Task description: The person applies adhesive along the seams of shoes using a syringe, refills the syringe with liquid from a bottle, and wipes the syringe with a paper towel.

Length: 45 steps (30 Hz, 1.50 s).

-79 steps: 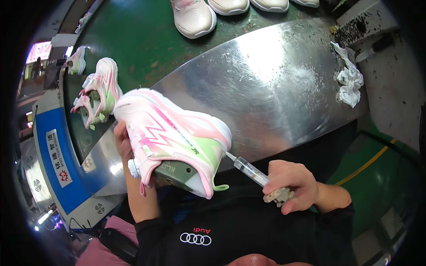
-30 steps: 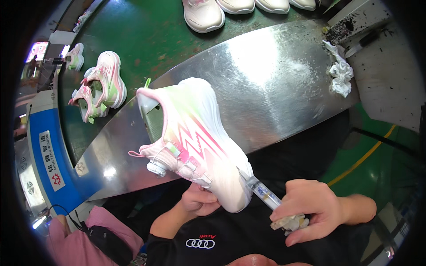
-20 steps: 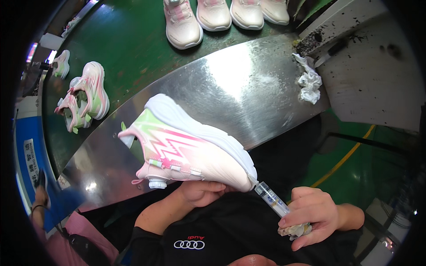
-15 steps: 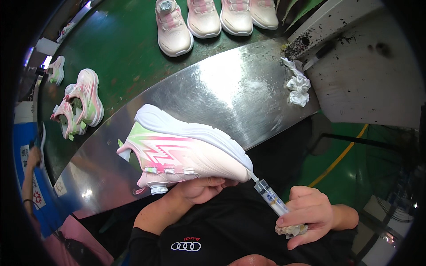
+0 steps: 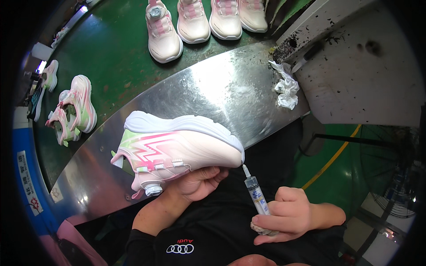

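A pink, cream and green sneaker (image 5: pixel 186 148) lies on its side in the air, its white sole turned up and away from me. My left hand (image 5: pixel 202 184) grips it from below, near the forefoot, fingers partly hidden behind the upper. In my right hand (image 5: pixel 286 213) is a clear syringe (image 5: pixel 258 195) with blue marks on its barrel, my fingers wrapped around its rear end. Its narrow white nozzle points at the toe, right by the sole edge; whether it touches, I cannot tell. Something pale and crusted shows beneath my right fingers.
A shiny metal ledge (image 5: pixel 195 97) borders the green work surface (image 5: pixel 111 53). Several pale pink sneakers (image 5: pixel 194 26) stand in a row at the back. Another pair (image 5: pixel 75 108) lies at left. Crumpled white tissue (image 5: pixel 286 88) sits beside a stained white panel (image 5: pixel 355 80) at right.
The syringe has swung more upright and its nozzle has shifted along the toe edge. My right hand has moved left. Another person's arm at far left is out of view now.
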Motion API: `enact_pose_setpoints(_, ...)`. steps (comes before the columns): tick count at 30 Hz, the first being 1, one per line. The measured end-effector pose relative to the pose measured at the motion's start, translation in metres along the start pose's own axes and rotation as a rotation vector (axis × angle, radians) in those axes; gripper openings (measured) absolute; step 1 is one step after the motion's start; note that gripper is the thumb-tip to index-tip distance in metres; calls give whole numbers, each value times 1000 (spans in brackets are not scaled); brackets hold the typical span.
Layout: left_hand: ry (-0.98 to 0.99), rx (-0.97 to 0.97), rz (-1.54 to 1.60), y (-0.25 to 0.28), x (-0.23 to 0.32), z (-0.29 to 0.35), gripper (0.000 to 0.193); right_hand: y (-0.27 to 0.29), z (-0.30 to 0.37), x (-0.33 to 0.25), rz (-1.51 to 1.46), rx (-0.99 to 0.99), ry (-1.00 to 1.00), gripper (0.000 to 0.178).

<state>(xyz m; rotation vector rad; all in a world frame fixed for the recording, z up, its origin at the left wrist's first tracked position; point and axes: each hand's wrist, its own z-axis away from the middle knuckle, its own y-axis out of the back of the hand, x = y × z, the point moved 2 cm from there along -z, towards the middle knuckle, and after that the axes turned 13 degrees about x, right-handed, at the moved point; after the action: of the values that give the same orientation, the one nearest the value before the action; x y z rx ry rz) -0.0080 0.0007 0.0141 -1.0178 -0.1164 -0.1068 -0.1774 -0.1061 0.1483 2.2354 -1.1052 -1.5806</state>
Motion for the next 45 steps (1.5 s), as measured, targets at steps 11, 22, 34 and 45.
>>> enact_pose_setpoints(11, 24, -74, 8, -2, 0, -2, 49, -19, 4, 6, 244, 40, 179, 28)
enact_pose_setpoints(22, 55, -105, 88, -11, 0, 3, 54, -26, 8, 8, 328, 55, 240, 27)
enact_pose_setpoints(34, 38, -81, 80, -14, -1, 4, 48, -30, 11, 12, 354, 86, 270, 28)
enact_pose_setpoints(45, 14, -94, 77, -12, 0, 6, 45, -27, 10, 9, 309, 57, 272, 27)
